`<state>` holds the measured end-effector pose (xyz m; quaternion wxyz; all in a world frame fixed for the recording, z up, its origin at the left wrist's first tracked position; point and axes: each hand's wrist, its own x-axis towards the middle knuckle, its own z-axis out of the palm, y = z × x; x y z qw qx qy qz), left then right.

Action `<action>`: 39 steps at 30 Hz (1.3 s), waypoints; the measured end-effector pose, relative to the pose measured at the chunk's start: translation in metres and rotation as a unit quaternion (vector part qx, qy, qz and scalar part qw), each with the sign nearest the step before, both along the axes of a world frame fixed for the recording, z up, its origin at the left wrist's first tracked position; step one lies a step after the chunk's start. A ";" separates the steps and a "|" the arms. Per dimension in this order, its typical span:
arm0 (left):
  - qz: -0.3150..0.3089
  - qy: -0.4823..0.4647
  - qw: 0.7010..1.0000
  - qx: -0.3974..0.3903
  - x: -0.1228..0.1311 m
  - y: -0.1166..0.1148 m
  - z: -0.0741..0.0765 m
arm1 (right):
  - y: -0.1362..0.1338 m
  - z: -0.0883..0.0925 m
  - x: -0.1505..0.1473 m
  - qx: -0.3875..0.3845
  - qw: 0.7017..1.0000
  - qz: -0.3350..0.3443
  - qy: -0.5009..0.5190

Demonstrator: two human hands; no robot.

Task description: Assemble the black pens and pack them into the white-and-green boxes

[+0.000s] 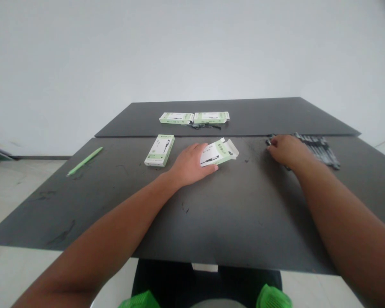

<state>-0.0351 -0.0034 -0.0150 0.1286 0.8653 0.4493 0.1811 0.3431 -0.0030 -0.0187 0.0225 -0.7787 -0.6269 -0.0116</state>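
My left hand (192, 166) is closed around a white and green pen box (218, 152) lying on the dark table. The box's end flap stands open toward the right. At the left end of a row of black pens (321, 149), my right hand (287, 150) has its fingers curled round a pen whose dark ends just show. The hand hides part of that row. Left of my left hand lies another pen box (160, 150), its flaps closed as far as I can see.
Two more pen boxes (176, 117) lie end to end on the rear table (259, 115), with a few dark pens (207, 126) in front. A seam divides the two tabletops. A light green pen-like cutter or stick (85, 161) lies at the left.
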 end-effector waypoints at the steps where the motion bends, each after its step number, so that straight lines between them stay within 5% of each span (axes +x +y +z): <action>1: 0.001 0.002 1.000 0.000 0.000 0.000 0.000 | 0.000 0.000 0.000 0.001 1.000 -0.001 -0.004; 22: -0.001 0.004 1.000 0.005 0.001 0.001 -0.001 | 0.001 0.000 -0.024 0.009 0.996 0.049 0.074; 39: 0.000 0.001 1.000 -0.004 0.002 0.000 0.002 | -0.009 0.018 -0.045 0.143 0.960 0.033 0.238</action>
